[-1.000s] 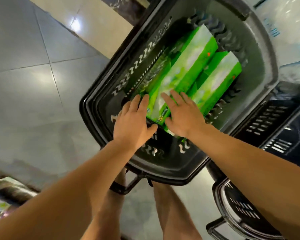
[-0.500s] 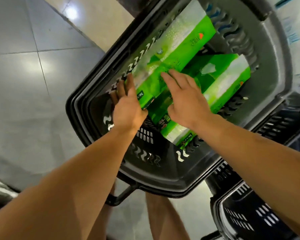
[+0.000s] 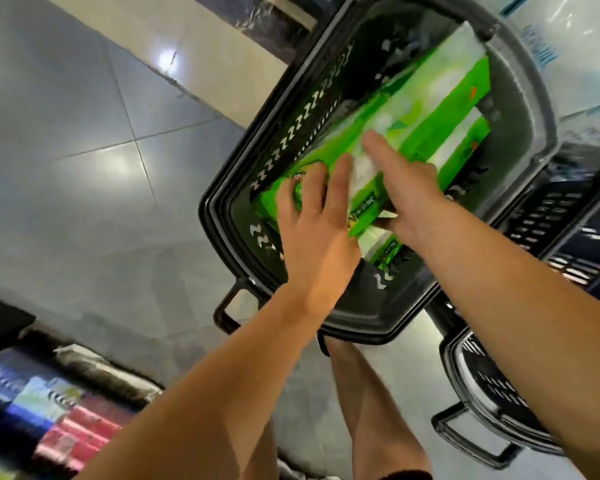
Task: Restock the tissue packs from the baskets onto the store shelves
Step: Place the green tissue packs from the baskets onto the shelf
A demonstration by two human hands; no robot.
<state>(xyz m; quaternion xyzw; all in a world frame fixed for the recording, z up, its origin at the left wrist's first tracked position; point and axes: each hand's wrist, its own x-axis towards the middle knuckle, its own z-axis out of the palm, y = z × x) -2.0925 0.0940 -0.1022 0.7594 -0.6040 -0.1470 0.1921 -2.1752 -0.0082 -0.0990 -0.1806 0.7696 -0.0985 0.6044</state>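
A black plastic basket (image 3: 222,216) stands on the tiled floor and holds several long green-and-white tissue packs. The top tissue pack (image 3: 430,98) lies lengthwise across the others. My left hand (image 3: 312,233) rests with spread fingers over the near left end of the packs. My right hand (image 3: 406,192) presses on the near right end of the top pack, thumb tucked at its end face. Both hands clamp that pack between them. A lower pack's end (image 3: 381,244) shows under my right wrist. The image is motion-blurred.
A second black basket (image 3: 492,393) sits at the lower right and another dark basket (image 3: 568,230) at the right. Coloured packs on a low shelf (image 3: 49,410) fill the lower left. White wrapped goods (image 3: 586,46) are at the top right. My legs stand below the basket.
My left hand has shifted right, from the basket's left wall onto the packs' near end. The top pack has swung back in line with the others. The view has shifted; the shelf now shows at lower left.
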